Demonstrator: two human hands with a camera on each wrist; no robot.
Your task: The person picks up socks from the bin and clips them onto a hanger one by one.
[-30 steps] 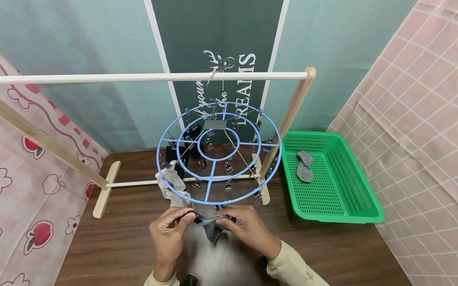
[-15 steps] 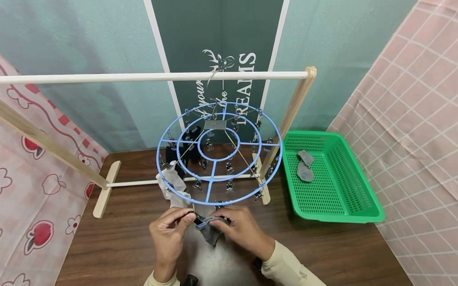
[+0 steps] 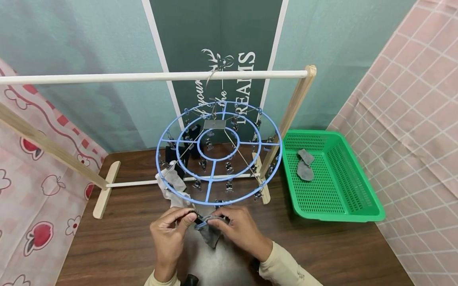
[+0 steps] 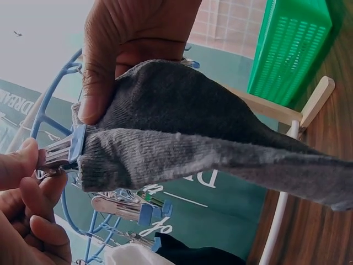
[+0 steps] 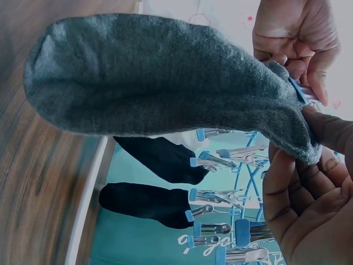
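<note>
A grey sock (image 4: 165, 105) hangs by its cuff below the front rim of a round blue clip hanger (image 3: 213, 169). My left hand (image 3: 169, 238) pinches the handles of a metal clip (image 4: 63, 152) with blue tips. In the left wrist view those tips lie over the cuff's edge. My right hand (image 3: 245, 231) pinches the same cuff between thumb and fingers, just right of the clip. The sock's foot (image 5: 110, 77) dangles free in the right wrist view.
White socks (image 3: 171, 186) and dark socks (image 5: 149, 204) hang from the hanger's left side, among several bare clips. A white rail (image 3: 143, 78) on wooden posts carries the hanger. On the right, a green basket (image 3: 332, 217) holds grey socks (image 3: 305, 171).
My right hand has shifted slightly left with the sock's cuff, closer to the clip. My left hand stays almost in place, gripping the clip.
</note>
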